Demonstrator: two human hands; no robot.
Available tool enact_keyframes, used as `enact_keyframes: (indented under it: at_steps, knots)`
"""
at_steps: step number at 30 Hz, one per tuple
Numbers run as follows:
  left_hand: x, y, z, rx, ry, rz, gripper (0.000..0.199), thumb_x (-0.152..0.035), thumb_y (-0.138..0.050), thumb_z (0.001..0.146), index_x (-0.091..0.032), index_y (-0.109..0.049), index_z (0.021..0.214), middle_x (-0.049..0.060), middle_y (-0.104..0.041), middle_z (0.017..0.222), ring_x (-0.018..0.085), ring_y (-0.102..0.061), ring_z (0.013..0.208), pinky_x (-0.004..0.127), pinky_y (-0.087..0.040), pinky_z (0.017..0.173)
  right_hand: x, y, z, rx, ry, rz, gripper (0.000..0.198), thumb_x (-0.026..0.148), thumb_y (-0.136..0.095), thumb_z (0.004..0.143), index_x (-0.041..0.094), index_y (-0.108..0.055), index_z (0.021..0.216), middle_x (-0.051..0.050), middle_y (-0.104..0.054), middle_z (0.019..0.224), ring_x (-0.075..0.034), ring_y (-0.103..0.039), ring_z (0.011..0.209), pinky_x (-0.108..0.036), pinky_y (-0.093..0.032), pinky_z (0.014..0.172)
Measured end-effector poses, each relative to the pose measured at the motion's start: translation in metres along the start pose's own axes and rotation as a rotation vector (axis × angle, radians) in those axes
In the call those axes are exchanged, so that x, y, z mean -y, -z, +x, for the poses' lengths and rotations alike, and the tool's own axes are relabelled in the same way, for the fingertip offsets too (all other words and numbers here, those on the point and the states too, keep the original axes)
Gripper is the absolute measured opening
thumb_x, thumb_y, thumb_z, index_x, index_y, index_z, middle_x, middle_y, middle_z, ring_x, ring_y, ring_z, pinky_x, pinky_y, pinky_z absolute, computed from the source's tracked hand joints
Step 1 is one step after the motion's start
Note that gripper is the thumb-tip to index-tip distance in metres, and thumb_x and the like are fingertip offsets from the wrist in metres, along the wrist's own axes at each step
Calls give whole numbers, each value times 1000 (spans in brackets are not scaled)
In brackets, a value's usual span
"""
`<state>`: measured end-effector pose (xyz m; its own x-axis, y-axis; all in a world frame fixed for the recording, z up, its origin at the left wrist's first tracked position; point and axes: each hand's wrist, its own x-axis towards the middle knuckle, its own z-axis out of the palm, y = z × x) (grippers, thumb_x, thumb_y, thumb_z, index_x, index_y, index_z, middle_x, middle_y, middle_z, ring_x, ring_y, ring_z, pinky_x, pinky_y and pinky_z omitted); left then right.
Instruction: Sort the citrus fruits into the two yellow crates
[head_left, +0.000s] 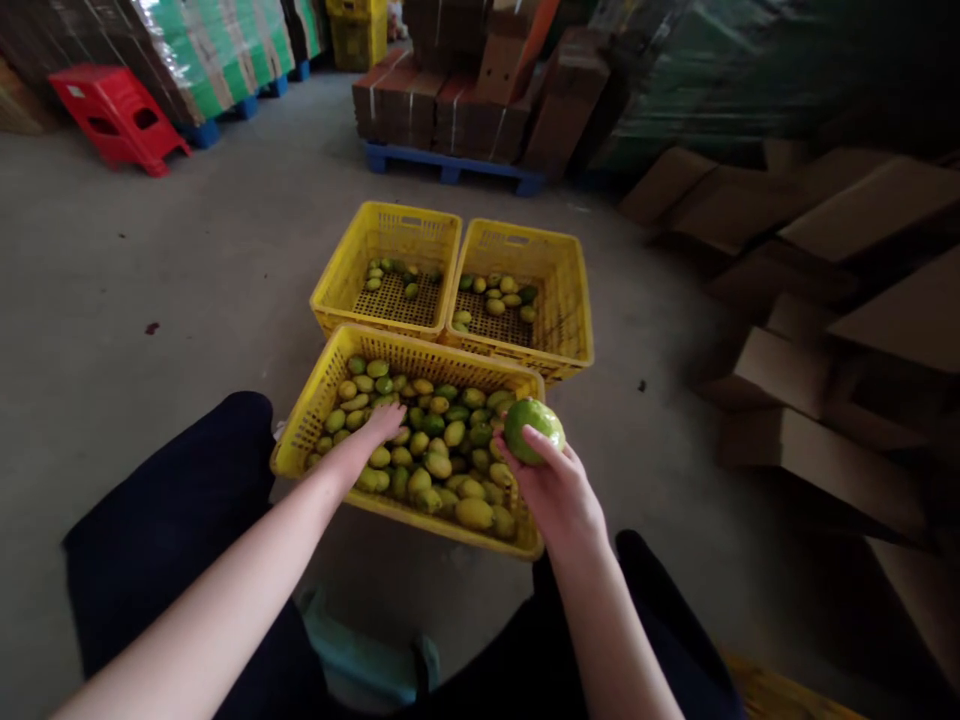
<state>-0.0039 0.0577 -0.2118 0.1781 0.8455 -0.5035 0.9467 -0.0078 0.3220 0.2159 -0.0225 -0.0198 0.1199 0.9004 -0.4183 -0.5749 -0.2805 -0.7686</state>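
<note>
A yellow plastic crate (480, 540) full of green and yellow lemons (439, 465) stands on the floor right in front of me. Over its right side, my right hand (559, 490) is closed around a large green lemon (533, 430), held up above the rim with the thumb across it. My left hand (385, 424) reaches into the left middle of the crate, its fingers stretched out and touching the fruit. Nothing can be seen in the left palm, which faces down.
Behind the crate stand a left yellow crate (324, 300) and a right yellow crate (585, 320), each with some lemons at the bottom. Cardboard boxes (795, 370) pile up at right. Farther back are a red stool (112, 110) and stacked cartons on a blue pallet (450, 170).
</note>
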Motion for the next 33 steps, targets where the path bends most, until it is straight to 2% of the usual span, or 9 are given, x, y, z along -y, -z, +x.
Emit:
enact_keyframes:
  at_steps: [5,8,14,18,22,25,27,30,33]
  knots:
    - [-36,-16,49,-20,-109,-59,54,-26,-55,90,-22,-39,142,12,-43,147,25,-48,129,35,-36,107,8,9,-8,-21,-67,37,31,22,-82,61,19,-69,89,-3,-72,93,-19,-65,91,-37,-56,89]
    - [-49,-22,63,-31,-131,-117,53,-16,-56,87,-24,-44,137,9,-47,145,23,-46,131,35,-33,110,12,11,-8,-18,-78,55,30,23,-82,62,19,-69,89,-3,-71,94,-19,-65,91,-38,-55,90]
    - [-56,-17,62,-94,-131,-338,38,-12,-58,83,-16,-57,122,14,-61,128,27,-50,126,41,-32,110,18,5,-7,-32,-75,143,33,21,-84,56,21,-69,86,0,-71,91,-18,-64,92,-33,-55,86]
    - [-62,10,46,-172,-162,-600,36,-19,-61,83,-14,-58,119,17,-63,123,29,-54,121,43,-36,107,21,-4,-6,-12,-81,173,31,20,-83,54,21,-69,82,2,-72,86,-15,-65,85,-28,-56,79]
    - [-63,70,7,-221,-256,-885,36,-25,-62,85,-12,-57,118,17,-64,122,24,-61,112,39,-45,100,25,-14,-10,63,-86,156,29,30,-82,57,23,-68,82,2,-70,79,-14,-65,71,-21,-50,53]
    - [-58,125,-50,-216,-355,-1095,37,-37,-57,88,-14,-58,117,14,-66,119,22,-65,105,41,-50,96,23,-20,-13,162,14,134,30,39,-79,61,24,-66,83,3,-67,76,-14,-63,65,-19,-37,41]
    - [-56,155,-98,-35,-433,-1525,36,-37,-57,88,-13,-60,115,13,-67,114,24,-67,101,44,-51,96,18,-23,-14,195,79,96,31,39,-79,60,23,-67,84,2,-66,75,-13,-60,62,-18,-33,40]
    - [-55,181,-161,48,-435,-1858,33,-35,-49,93,-10,-62,112,12,-69,106,22,-69,94,35,-57,87,4,-30,-13,191,105,4,34,32,-82,56,21,-67,84,3,-64,71,-11,-53,59,-18,-34,42]
    - [-54,182,-193,39,-355,-1951,33,-28,-41,98,-6,-60,114,14,-70,101,19,-71,87,26,-59,76,-10,-42,-16,233,115,-52,36,29,-84,54,20,-67,85,3,-63,70,-10,-52,59,-19,-36,45]
